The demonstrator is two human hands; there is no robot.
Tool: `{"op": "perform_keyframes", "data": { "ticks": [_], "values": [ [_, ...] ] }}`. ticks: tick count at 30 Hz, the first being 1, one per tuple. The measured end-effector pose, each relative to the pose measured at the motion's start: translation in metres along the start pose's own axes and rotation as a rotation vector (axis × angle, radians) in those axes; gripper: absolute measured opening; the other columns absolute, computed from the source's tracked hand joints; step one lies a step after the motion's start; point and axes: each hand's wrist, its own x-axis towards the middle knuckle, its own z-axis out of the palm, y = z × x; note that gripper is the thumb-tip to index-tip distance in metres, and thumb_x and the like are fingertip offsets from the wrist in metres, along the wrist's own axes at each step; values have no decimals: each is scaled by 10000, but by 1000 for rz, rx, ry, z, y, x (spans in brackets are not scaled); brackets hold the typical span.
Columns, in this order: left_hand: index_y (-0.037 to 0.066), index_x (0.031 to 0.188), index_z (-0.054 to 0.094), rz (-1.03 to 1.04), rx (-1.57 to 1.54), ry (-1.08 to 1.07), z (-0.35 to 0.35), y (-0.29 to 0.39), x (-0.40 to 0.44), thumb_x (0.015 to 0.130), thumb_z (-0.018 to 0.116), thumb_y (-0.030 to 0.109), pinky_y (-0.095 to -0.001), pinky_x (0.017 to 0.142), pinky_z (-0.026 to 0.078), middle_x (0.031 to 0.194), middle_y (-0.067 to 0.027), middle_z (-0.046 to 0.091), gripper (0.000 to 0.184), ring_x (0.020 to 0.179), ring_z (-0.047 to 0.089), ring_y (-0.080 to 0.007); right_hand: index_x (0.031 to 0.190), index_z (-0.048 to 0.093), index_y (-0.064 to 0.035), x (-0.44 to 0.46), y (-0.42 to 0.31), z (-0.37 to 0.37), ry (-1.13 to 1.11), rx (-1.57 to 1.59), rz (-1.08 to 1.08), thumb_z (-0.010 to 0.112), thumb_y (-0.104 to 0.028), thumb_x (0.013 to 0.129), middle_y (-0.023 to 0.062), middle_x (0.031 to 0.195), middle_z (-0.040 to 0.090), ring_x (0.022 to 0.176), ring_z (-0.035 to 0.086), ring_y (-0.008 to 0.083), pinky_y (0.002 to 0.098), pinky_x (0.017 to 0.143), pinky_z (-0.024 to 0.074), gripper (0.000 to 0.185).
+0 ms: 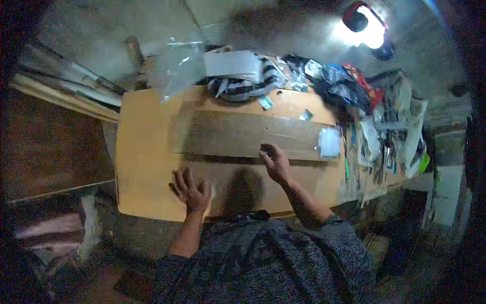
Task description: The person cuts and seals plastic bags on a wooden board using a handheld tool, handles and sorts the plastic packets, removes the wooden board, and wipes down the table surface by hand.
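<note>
Head view: a long, flat, brown rectangular board (228, 134) is lying across a yellow-orange table (142, 152), leaving room along the left edge. The left hand (191, 191) is spreading, released, near the front edge; the right hand (275, 163) is curling over the board's near edge, grip unclear.

Your right fingers (267, 149) are blurred; can't tell if they touch the brown board (233, 133) or pinch anything small. Your left fingers (189, 178) smear too, palm hidden, contact with the table (144, 157) unclear. Marks on the white paper (330, 143) unreadable. The white stack (233, 66) covers part of the striped cloth (248, 91). Your shirt (268, 263) runs off the bottom edge. Contents of the dark bags (340, 87) can't be told.
</note>
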Motion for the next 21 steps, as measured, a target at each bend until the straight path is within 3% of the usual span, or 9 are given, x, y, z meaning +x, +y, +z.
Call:
{"op": "perform_keyframes", "data": {
  "ticks": [5, 10, 14, 18, 21],
  "values": [
    [122, 1435, 267, -3, 69, 17, -5, 6, 1, 845, 604, 389, -622, 1071, 49, 1474, -183, 170, 730, 1382, 102, -398, 1117, 577, -14, -40, 13, -58, 258, -173, 72, 607, -181, 882, 152, 979, 673, 856, 657, 217, 304, 751, 505, 289],
    [184, 1443, 257, 22, 140, 43, -1, 4, 0, 878, 557, 440, -591, 1088, 69, 1494, -135, 161, 689, 1398, 80, -351, 1031, 600, -11, -54, 78, -120, 548, -33, 125, 617, -150, 849, 122, 891, 650, 811, 619, 208, 316, 748, 487, 229],
    [191, 1448, 248, -26, 124, -37, 3, 2, 0, 890, 529, 456, -591, 1092, 57, 1505, -130, 144, 678, 1401, 89, -326, 1037, 590, -8, -69, 104, -166, 722, -100, 202, 629, -164, 835, 104, 886, 639, 818, 604, 190, 319, 754, 480, 259],
    [189, 1452, 241, -43, 196, -48, 0, 3, -1, 905, 515, 453, -555, 1104, 99, 1500, -140, 171, 667, 1397, 107, -328, 1065, 578, -5, -77, 115, -196, 682, -101, 388, 651, -212, 825, 96, 892, 633, 819, 603, 193, 322, 748, 480, 326],
    [148, 1448, 246, 123, 15, 112, 7, 0, -11, 928, 496, 414, -542, 1095, 150, 1489, -154, 193, 636, 1381, 140, -352, 1077, 576, -6, -78, 124, -206, 681, -84, 326, 648, -212, 828, 79, 881, 627, 792, 592, 178, 315, 732, 479, 332]
  ]
}}
